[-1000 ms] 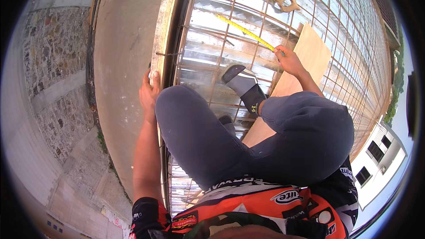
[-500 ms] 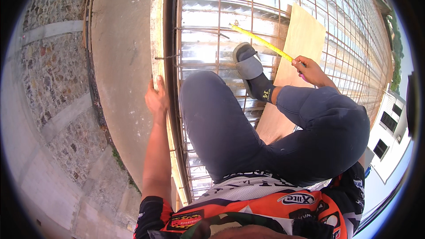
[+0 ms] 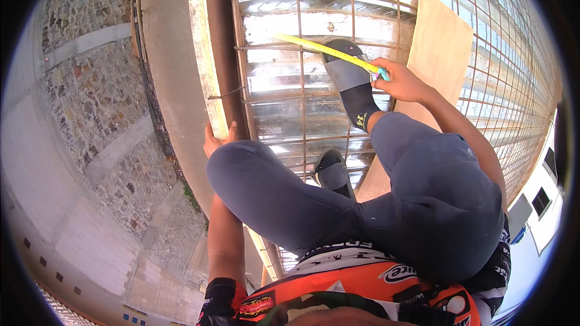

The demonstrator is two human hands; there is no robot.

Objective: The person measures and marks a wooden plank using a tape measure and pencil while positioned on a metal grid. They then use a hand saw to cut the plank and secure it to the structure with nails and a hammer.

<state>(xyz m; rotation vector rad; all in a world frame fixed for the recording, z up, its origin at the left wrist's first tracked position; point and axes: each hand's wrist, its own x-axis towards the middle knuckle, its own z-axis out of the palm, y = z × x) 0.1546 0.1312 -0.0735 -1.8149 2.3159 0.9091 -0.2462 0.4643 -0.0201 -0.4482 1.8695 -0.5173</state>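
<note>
While the right hand (image 3: pixel 403 82) pinches a yellow tape measure (image 3: pixel 323 50), fingers closed on its blade stretched across the rebar mesh (image 3: pixel 290 78) above the forward foot, the left hand (image 3: pixel 215 139) lies flat, fingers spread, against the slab's wooden edge board (image 3: pixel 202 42).

Rusty steel rebar mesh (image 3: pixel 302 54) over shiny corrugated metal decking (image 3: pixel 284 90). Pale plywood board (image 3: pixel 438 42) lies flat on mesh, right side. Wooden edge form (image 3: pixel 205 66) along left.
</note>
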